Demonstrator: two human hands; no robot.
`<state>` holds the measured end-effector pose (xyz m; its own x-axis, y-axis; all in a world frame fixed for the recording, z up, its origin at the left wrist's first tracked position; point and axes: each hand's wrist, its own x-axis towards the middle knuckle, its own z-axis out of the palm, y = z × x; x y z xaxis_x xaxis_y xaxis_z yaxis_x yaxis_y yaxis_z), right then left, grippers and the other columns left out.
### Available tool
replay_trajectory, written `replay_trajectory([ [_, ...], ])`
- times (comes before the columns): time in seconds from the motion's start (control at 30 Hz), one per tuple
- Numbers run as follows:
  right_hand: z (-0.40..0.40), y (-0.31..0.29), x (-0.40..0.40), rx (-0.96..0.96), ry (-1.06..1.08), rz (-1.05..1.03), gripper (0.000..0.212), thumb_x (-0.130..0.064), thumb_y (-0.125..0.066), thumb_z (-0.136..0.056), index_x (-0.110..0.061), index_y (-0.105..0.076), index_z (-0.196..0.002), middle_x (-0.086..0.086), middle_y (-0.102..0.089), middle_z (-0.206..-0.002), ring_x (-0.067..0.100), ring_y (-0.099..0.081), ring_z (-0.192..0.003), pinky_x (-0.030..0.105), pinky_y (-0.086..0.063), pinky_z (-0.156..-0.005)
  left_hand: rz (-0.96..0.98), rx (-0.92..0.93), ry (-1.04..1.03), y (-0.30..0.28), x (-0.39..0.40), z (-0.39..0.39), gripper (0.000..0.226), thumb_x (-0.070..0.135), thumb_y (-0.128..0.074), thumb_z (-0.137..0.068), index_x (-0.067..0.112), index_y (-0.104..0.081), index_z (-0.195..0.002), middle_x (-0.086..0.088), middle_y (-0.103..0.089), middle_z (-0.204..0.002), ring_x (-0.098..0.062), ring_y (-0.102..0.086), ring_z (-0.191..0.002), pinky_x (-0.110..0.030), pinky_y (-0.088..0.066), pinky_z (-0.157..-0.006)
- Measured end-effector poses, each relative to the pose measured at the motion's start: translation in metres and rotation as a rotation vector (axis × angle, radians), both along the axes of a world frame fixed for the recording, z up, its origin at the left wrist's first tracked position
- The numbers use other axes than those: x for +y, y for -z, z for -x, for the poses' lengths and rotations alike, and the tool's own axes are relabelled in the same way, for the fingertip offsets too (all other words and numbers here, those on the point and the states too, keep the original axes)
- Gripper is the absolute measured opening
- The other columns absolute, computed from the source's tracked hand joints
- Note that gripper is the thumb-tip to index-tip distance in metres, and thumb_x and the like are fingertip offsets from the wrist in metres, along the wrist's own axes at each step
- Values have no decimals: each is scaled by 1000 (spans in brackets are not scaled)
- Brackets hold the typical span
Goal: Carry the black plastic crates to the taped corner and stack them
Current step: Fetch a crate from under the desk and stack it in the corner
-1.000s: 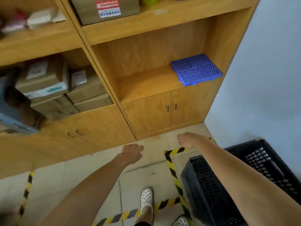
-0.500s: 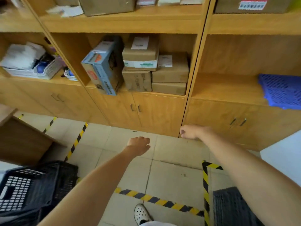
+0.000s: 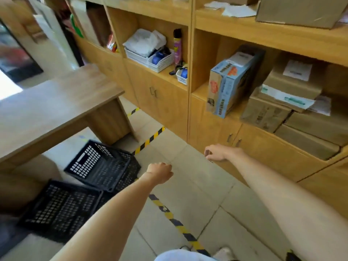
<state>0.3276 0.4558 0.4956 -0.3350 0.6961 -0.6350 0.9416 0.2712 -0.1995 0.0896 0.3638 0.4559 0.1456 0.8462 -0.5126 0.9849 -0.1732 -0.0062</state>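
Two black plastic crates lie on the floor at the lower left, partly under a wooden table. The farther crate (image 3: 102,166) is tilted, leaning on the nearer crate (image 3: 60,206), whose lattice side faces up. My left hand (image 3: 160,172) hangs in the air just right of the tilted crate, fingers loosely curled and holding nothing. My right hand (image 3: 216,152) is stretched out in front of the cabinet doors, fingers also loosely curled and empty. Neither hand touches a crate.
A wooden table (image 3: 56,108) overhangs the crates at the left. Wooden shelving (image 3: 190,76) with cardboard boxes, a blue box (image 3: 229,85) and white baskets runs along the back and right. Yellow-black tape (image 3: 177,223) crosses the tiled floor by my shoes.
The view has swung left, away from the taped corner and its crate. The two crates by the table have come closer and fuller into view. Both hands stay empty.
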Motion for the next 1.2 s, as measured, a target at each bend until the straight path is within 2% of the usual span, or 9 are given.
replay_trajectory([
  [0.3, 148, 16, 87, -55, -305, 64, 29, -23, -45, -91, -17, -60, -115, 7, -64, -108, 25, -60, -92, 39, -50, -89, 21, 28, -337, 22, 22, 109, 30, 21, -41, -95, 19, -59, -118, -6, -63, -118, -29, -62, -104, -36, -45, -70],
  [0.4, 195, 21, 128, -3, -415, 54, 30, -25, -45, -92, -18, -58, -118, 8, -62, -121, 25, -60, -102, 42, -50, -92, 7, 32, -436, 27, 50, 134, 28, 25, -39, -96, 21, -58, -117, -6, -63, -116, -30, -62, -101, -36, -42, -67],
  [0.47, 216, 17, 157, 21, -468, 65, 30, -24, -44, -96, -16, -56, -122, 5, -58, -126, 23, -57, -105, 36, -48, -88, 6, 26, -512, 25, 70, 146, 28, 26, -38, -97, 21, -58, -115, -5, -63, -114, -30, -62, -100, -35, -41, -67],
  [0.53, 228, 9, 186, -5, -510, 79, 31, -20, -42, -98, -11, -55, -125, 6, -58, -123, 24, -57, -104, 31, -44, -80, -4, 5, -600, 24, 87, 159, 28, 27, -36, -98, 20, -59, -112, -5, -65, -112, -30, -63, -97, -36, -44, -69],
  [0.63, 245, 13, 232, -89, -555, 41, 34, -17, -42, -96, -4, -58, -122, 16, -61, -124, 31, -60, -110, 39, -49, -87, -53, -59, -754, 25, 100, 180, 28, 32, -34, -98, 23, -58, -107, -5, -65, -110, -31, -62, -94, -37, -46, -71],
  [0.7, 259, 22, 249, -144, -624, 30, 33, -19, -41, -94, -8, -61, -117, 13, -63, -120, 30, -61, -109, 36, -51, -87, -46, -65, -818, 25, 97, 191, 29, 35, -33, -98, 24, -58, -107, -3, -65, -112, -30, -62, -95, -36, -46, -70],
  [0.83, 306, 50, 253, -129, -711, 61, 29, -32, -45, -93, -22, -60, -116, 1, -61, -122, 23, -58, -108, 41, -50, -95, -1, -44, -923, 32, 87, 221, 33, 44, -32, -101, 24, -57, -111, -2, -65, -114, -28, -62, -101, -37, -44, -72],
  [1.03, 385, 78, 216, -90, -848, 197, 27, -28, -47, -96, -20, -57, -120, 6, -59, -121, 24, -58, -109, 41, -50, -96, 28, -67, -1035, 39, 81, 274, 45, 54, -27, -101, 22, -58, -109, -4, -66, -111, -27, -62, -102, -37, -43, -73],
  [1.2, 453, 78, 252, -117, -903, 217, 25, -26, -45, -96, -19, -56, -117, 7, -58, -119, 25, -57, -107, 39, -49, -93, 38, -108, -1121, 51, 94, 340, 56, 62, -20, -98, 22, -59, -106, -3, -66, -111, -27, -62, -103, -40, -46, -78],
])
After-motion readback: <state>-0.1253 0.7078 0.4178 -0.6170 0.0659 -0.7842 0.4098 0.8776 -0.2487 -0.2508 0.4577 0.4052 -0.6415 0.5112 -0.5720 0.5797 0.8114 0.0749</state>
